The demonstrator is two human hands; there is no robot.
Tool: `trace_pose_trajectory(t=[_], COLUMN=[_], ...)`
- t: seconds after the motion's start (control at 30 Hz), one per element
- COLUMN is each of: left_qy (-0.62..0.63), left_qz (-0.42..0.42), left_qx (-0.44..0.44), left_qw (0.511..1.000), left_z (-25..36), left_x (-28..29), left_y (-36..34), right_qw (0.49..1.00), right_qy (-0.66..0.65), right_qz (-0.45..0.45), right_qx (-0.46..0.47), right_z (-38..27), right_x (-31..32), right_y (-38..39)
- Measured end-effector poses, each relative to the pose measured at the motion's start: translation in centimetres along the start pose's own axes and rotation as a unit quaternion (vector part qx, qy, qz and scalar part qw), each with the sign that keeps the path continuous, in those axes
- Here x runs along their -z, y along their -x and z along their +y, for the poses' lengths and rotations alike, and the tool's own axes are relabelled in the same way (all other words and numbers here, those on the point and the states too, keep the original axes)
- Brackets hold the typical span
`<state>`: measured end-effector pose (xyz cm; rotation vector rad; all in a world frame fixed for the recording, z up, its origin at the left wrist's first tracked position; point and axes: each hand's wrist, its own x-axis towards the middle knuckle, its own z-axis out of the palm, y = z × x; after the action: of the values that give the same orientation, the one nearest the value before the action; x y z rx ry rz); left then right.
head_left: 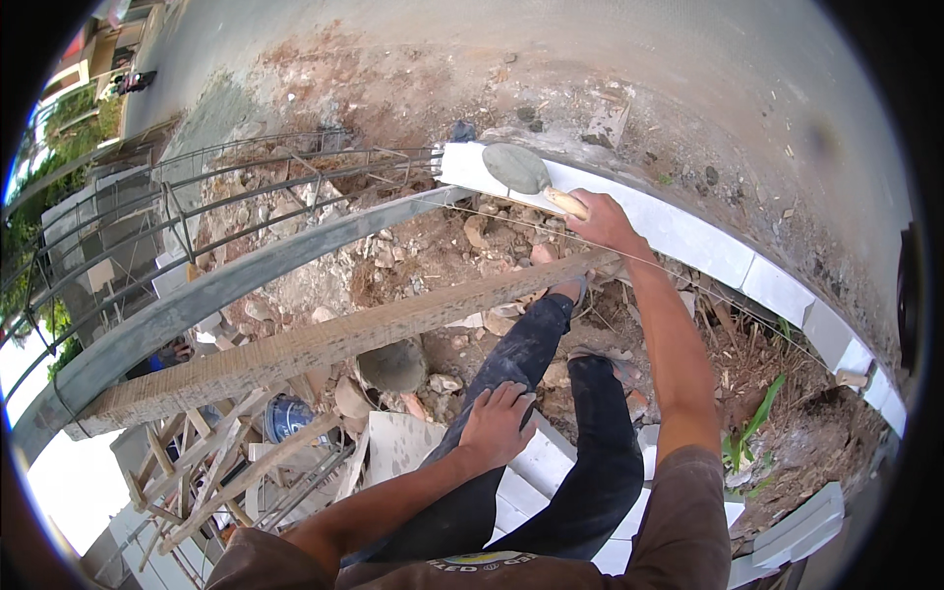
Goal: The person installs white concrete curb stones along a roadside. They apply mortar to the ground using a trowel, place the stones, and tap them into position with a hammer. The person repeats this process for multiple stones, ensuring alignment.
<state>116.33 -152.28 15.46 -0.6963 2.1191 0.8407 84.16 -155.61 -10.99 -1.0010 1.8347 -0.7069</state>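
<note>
At the nine o'clock edge of the view, a cage of curved steel rebar (246, 187) arcs over rubble, with a grey metal beam (226, 285) and a rough timber plank (324, 344) running beneath it toward three o'clock. A round grey bucket (391, 366) sits among broken stones near the centre. Just below it, the left hand (497, 425) lies palm down on the person's dark-trousered left thigh, fingers loosely spread and holding nothing. Up at one o'clock, the right arm is stretched nearly straight, and the right hand (602, 221) is wrapped around the pale wooden handle of a trowel (521, 169). The trowel's long axis runs from the hand toward ten o'clock, its mortar-grey blade lying flat on the end of a row of white blocks (688, 236). That row curves away toward four o'clock beside a concrete road (590, 59), and a thin guide string (551, 228) runs taut just inside it.
</note>
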Motion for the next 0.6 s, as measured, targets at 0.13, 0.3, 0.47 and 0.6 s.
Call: trace_pose_trajectory(t=[0.13,0.3,0.47,0.6], left_qy=[0.029,0.044,0.046,0.044], left_qz=[0.014,0.027,0.023,0.018], left_qx=[0.018,0.034,0.035,0.037], left_qw=[0.999,0.998,0.998,0.998], left_z=[-0.2,-0.4,-0.3,-0.6], left_x=[-0.5,-1.1,-1.3,-1.4], left_y=[0.0,0.4,0.4,0.7], right_qw=[0.988,0.985,0.981,0.979], right_qy=[0.084,0.140,0.167,0.175], right_qz=[0.081,0.049,0.054,0.071], right_qx=[0.106,0.089,0.078,0.070], right_z=[-3.2,-7.4,-8.4,-6.7], right_x=[-3.6,-6.2,-6.1,-4.1], right_y=[-3.8,-6.3,-6.1,-2.7])
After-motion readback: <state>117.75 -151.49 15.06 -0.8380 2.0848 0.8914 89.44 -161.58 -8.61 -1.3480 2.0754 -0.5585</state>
